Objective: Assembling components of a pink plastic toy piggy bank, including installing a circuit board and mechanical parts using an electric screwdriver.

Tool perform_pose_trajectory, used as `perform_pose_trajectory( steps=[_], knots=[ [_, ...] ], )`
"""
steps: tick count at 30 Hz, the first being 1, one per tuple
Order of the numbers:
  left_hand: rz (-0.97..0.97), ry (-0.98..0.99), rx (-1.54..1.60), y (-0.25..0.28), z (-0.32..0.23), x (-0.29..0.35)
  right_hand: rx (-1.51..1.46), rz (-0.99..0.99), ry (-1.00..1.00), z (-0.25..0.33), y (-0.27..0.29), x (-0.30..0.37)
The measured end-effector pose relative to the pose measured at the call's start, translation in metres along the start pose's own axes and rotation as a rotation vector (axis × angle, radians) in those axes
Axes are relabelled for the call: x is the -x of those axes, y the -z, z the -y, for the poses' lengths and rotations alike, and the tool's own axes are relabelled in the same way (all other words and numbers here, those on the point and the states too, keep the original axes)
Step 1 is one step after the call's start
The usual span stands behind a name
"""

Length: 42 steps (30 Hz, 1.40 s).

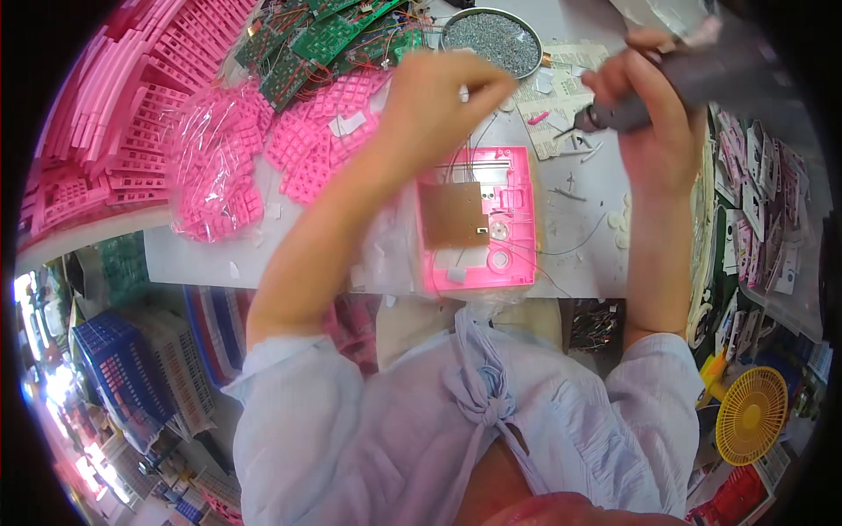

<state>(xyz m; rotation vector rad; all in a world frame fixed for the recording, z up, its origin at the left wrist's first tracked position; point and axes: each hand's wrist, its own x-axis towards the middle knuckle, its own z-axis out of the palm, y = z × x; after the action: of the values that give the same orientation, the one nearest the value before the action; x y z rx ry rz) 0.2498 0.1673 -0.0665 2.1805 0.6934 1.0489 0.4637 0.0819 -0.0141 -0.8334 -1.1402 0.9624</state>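
My right hand (pixel 653 114) is wrapped round a dark electric screwdriver (pixel 702 83), its thin bit pointing left over the table. My left hand (pixel 443 96) is raised just in front of a round tray of small metal screws (pixel 493 42). Its fingers are pinched together and slightly blurred; what they hold, if anything, is too small to make out. Below it lies an open pink plastic casing (pixel 517 197) with thin wires in it. A brown circuit board (pixel 453 215) rests over the casing's left side.
Green circuit boards with wires (pixel 329 44) are heaped at the back left. Bagged pink key parts (pixel 215 167) lie in front of them, beside stacked pink casings (pixel 105 114). Newspaper (pixel 561 96) and scraps lie at right. A yellow fan (pixel 751 416) stands lower right.
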Motion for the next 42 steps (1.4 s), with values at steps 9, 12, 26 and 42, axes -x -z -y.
perform_pose_trajectory(
  steps=[9, 12, 26, 42],
  knots=[
    [0.225, -0.163, -0.362, 0.028, -0.057, 0.088, -0.198, 0.297, 0.035, 0.020, -0.079, 0.050],
    [0.294, -0.182, -0.371, 0.034, -0.057, 0.090, -0.153, 0.322, 0.015, 0.011, -0.086, 0.049],
    [0.491, -0.224, -0.362, 0.037, -0.048, 0.080, 0.001, 0.400, -0.051, -0.002, -0.095, 0.051],
    [0.231, 0.020, -0.337, 0.006, -0.041, 0.153, 0.001, 0.321, 0.008, -0.057, -0.079, 0.050]
  ],
)
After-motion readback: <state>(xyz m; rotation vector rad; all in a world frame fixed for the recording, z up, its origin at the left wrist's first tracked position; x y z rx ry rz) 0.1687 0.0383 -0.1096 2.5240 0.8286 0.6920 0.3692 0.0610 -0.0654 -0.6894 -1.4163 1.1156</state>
